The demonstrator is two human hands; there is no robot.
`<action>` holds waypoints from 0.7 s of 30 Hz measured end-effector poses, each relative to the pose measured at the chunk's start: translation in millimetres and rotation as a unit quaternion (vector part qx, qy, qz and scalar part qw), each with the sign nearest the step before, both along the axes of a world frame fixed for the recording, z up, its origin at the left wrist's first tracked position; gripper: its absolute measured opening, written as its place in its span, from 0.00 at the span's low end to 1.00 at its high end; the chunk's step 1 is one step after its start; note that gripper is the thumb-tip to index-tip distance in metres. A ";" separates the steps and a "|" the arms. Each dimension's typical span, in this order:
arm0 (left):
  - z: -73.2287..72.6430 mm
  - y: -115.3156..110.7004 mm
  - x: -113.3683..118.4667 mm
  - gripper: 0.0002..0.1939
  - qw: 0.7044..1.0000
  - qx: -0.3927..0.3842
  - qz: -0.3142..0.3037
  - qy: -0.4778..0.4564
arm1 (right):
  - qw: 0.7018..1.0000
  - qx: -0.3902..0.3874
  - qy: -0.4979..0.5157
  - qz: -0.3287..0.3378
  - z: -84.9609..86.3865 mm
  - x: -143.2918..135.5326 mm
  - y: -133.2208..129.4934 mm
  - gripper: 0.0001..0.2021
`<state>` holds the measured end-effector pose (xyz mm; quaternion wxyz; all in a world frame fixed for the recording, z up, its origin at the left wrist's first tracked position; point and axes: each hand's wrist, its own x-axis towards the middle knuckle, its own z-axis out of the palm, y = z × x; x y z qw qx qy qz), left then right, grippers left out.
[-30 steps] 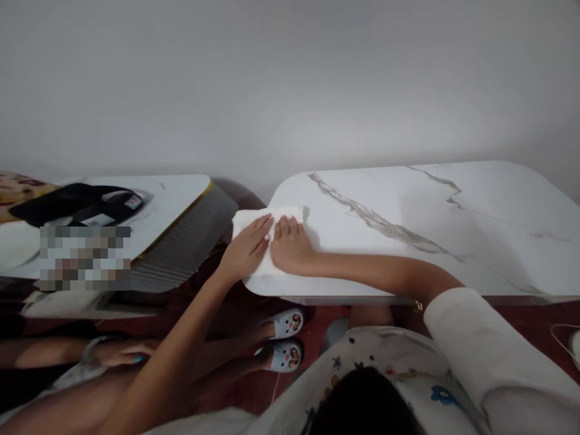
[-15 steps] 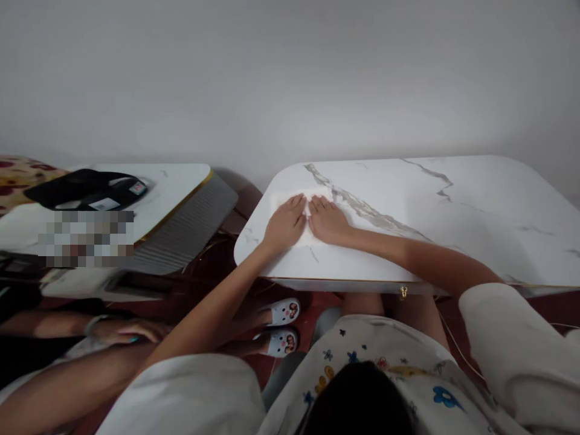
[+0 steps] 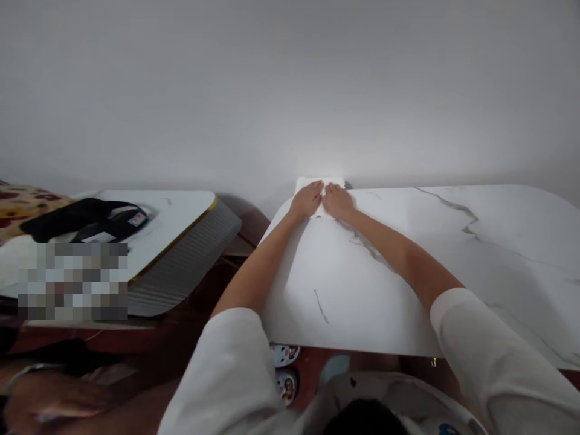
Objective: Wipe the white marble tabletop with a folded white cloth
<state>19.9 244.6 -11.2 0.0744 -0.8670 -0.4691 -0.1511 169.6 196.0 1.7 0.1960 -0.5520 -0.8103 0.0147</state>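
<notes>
Both my hands lie side by side on a white cloth (image 3: 319,211) at the far edge of a white marble-patterned table (image 3: 362,302). My left hand (image 3: 308,199) rests flat on the cloth's left part, fingers stretched out. Beside it my right hand (image 3: 338,200) presses on the right part, also flat, its fingers pointing toward the wall. The back of the cloth reaches past the table's far edge, by the wall.
A grey-white wall (image 3: 272,90) stands behind the table. On the left, a second marble-patterned table (image 3: 181,205) bears a black strapped item (image 3: 90,217). Another person's hand (image 3: 58,396) shows at the lower left. Patterned shoes (image 3: 286,385) are below the table.
Both my hands and the cloth have moved forward, from the table's left middle to its far edge. My view has shifted and my body leans closer over the table.
</notes>
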 end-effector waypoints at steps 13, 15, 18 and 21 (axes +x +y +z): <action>-2.3 -60.9 53.9 0.26 0.994 -0.009 -0.105 0.006 | 0.996 0.010 -0.037 -0.079 -4.5 48.9 -80.8 0.25; -2.8 -89.3 47.0 0.26 0.995 -0.007 -0.101 0.003 | 0.997 0.008 -0.037 -0.074 -3.5 43.3 -106.8 0.26; -3.4 -139.6 33.6 0.27 0.997 -0.004 -0.074 0.003 | 0.998 0.001 -0.037 -0.041 -1.3 33.3 -146.4 0.26; -3.4 -193.4 21.2 0.27 1.000 -0.003 -0.028 0.002 | 0.999 -0.016 -0.033 0.001 1.0 24.5 -184.5 0.26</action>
